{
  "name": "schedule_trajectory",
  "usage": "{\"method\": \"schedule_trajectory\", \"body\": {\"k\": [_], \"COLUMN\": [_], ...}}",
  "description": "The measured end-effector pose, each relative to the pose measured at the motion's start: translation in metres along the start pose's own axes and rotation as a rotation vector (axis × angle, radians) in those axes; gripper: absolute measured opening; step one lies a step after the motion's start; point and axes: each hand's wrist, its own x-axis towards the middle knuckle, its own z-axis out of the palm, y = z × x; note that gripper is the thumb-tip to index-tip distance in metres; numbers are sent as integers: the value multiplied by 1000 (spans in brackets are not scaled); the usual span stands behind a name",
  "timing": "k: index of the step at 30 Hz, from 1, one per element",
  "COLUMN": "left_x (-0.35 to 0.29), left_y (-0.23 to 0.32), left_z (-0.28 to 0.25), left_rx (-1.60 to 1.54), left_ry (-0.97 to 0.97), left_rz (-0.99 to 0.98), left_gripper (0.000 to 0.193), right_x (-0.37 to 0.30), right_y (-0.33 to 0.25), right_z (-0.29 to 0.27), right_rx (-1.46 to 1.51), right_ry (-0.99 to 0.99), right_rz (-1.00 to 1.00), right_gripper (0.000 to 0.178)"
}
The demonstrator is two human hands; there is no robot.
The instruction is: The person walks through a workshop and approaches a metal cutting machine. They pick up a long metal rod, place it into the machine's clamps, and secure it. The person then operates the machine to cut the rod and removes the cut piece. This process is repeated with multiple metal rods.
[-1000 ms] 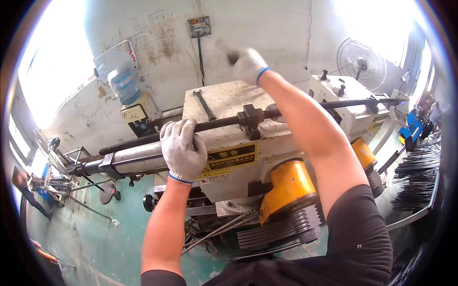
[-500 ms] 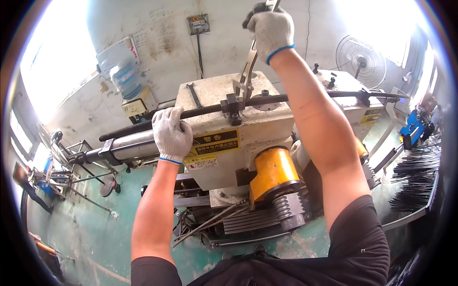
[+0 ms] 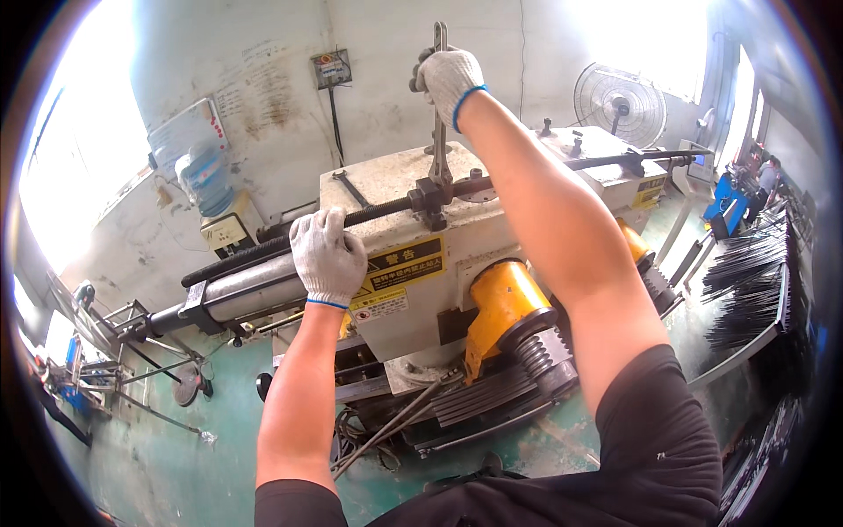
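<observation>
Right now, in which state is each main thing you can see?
Left hand: gloved, curled over the threaded rod
Right hand: gloved, closed around the long wrench
Long wrench: upright, lower end at dark block
Short wrench: lying on the machine
Water bottle: inverted on dispenser
Fan: running unclear

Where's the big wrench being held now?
In the head view, the wrench is upper centre, upright in the right hand, its lower end at the dark block.
</observation>
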Motion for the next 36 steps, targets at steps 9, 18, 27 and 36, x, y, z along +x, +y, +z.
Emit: {"method": "schedule_trajectory", "body": {"k": [9, 18, 27, 36], "left_x": [3, 2, 5, 0], "left_y": [-6, 1, 1, -6], "left_z": [-12, -4, -8, -11], "left_rx": [-19, -140, -11, -8], "left_ry": [73, 56, 2, -11], "left_rz": [19, 63, -32, -47], "left_gripper": [30, 38, 33, 37], "right_x": [-19, 35, -206, -141], "right_y": [-160, -58, -160, -197], "right_z": [13, -16, -28, -11], "right_rx": [19, 560, 705, 537], "right_ry": [292, -103, 571, 79], "right_rz": [66, 238, -223, -507], "right_gripper": [26, 26, 39, 19]}}
